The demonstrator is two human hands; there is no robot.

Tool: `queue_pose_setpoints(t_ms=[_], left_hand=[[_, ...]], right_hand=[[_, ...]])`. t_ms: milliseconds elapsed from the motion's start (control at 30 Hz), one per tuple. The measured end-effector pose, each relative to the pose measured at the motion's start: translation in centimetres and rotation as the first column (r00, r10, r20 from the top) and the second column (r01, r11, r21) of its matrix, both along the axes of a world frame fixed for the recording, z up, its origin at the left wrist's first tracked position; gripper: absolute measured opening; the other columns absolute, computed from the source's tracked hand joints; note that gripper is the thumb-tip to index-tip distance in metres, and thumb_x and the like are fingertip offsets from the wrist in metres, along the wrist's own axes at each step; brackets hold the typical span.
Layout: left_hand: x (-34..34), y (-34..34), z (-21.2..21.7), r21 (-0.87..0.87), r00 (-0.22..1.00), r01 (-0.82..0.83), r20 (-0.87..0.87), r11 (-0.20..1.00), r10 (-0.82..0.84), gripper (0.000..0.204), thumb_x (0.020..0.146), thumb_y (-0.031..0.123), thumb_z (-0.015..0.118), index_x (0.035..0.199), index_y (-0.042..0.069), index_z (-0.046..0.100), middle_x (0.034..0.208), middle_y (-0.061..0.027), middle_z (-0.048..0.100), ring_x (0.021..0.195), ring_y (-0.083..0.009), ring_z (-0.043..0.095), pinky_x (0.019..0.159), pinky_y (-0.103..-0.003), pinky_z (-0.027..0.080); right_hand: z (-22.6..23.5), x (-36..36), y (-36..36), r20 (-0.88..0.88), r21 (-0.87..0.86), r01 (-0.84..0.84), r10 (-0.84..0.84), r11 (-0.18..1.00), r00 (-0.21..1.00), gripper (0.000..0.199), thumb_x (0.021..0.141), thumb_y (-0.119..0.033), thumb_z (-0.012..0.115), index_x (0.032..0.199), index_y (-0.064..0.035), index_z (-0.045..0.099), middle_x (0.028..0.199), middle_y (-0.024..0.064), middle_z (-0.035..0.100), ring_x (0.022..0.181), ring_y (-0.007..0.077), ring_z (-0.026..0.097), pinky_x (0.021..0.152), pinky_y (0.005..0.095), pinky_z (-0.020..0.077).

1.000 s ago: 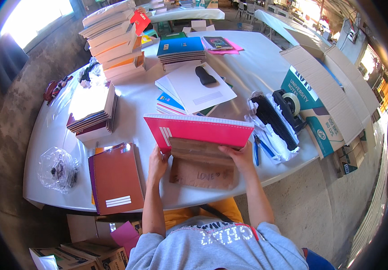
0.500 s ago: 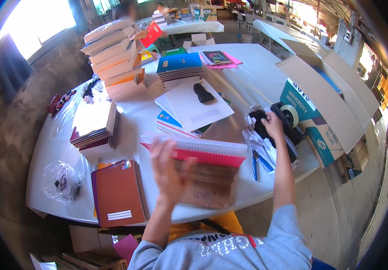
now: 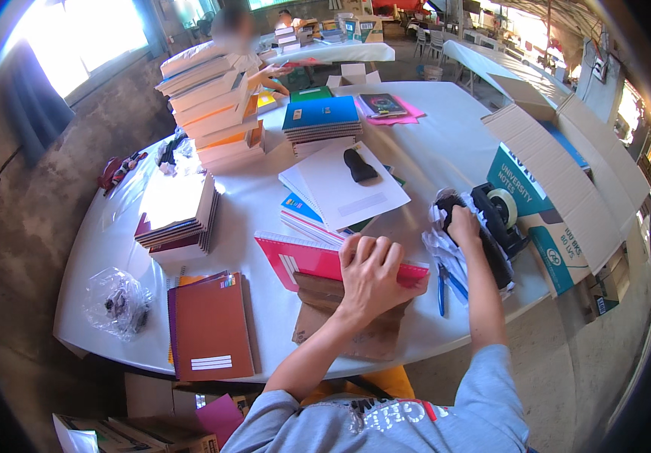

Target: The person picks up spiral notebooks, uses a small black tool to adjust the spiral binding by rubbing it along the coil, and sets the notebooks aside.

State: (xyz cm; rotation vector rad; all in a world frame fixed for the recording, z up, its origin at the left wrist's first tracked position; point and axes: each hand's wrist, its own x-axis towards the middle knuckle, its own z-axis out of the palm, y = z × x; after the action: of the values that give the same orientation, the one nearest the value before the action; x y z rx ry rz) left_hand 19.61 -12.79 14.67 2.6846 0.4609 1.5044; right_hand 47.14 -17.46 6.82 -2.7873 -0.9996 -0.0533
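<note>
At the far left of the white tabletop point(image 3: 446, 143) lies a crumpled clear plastic bag point(image 3: 116, 302) with small dark things inside. Just right of it, at the near edge, sits a stack of brown-covered spiral notebooks point(image 3: 211, 326), and behind that a taller stack of dark-edged notebooks with a pale top cover point(image 3: 177, 215). Further back rises a leaning tower of white and orange books point(image 3: 216, 113).

Toward the middle, the left hand point(image 3: 371, 273) lies flat with fingers spread on a red spiral-bound notebook point(image 3: 306, 260), pressing it onto a flat brown cardboard packet point(image 3: 356, 332) at the near edge of the tabletop. Just behind these is a fanned pile of white and blue notebooks point(image 3: 337, 196) with a small black object point(image 3: 359, 164) resting on top, and beyond it a neat stack of blue-covered notebooks point(image 3: 322, 121).

To the right, the right hand point(image 3: 463, 225) is curled around the handle of a black tape dispenser point(image 3: 492, 226) that lies on white crumpled wrapping point(image 3: 439, 245); the fingers are closed on it. Blue-handled pliers point(image 3: 446, 283) lie just beside the wrapping, near the edge. At the far right stands an open cardboard carton with a teal printed side point(image 3: 559, 189), touching the tabletop's right end.
</note>
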Motion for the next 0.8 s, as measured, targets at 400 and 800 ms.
queue_pose_setpoints(t_ms=[400, 800], left_hand=[[-0.7, -0.5, 0.2, 0.033, 0.998, 0.064, -0.029, 0.997, -0.063, 0.029, 0.057, 0.034, 0.065, 0.069, 0.013, 0.050, 0.069, -0.0013, 0.045, 0.069, -0.0169, 0.047, 0.069, -0.034, 0.031], [-0.7, -0.3, -0.4, 0.054, 0.998, 0.048, -0.038, 0.997, -0.046, 0.030, 0.063, 0.038, 0.068, 0.067, 0.014, 0.050, 0.071, -0.0007, 0.047, 0.071, -0.0165, 0.048, 0.074, -0.034, 0.031]], right_hand=[[5.4, 2.8, -3.6, 0.006, 0.384, -0.236, 0.253, 0.893, 0.968, 0.054, 0.076, 0.007, 0.042, 0.129, -0.0065, 0.045, 0.118, 0.0264, 0.051, 0.113, 0.0407, 0.047, 0.094, 0.0469, 0.0386], [1.7, 3.1, -9.1, -0.151, 0.468, -0.161, 0.258, 0.869, 0.954, 0.062, 0.081, -0.021, 0.068, 0.132, 0.0007, 0.040, 0.103, 0.0207, 0.062, 0.092, 0.0304, 0.062, 0.081, 0.0364, 0.0476]])
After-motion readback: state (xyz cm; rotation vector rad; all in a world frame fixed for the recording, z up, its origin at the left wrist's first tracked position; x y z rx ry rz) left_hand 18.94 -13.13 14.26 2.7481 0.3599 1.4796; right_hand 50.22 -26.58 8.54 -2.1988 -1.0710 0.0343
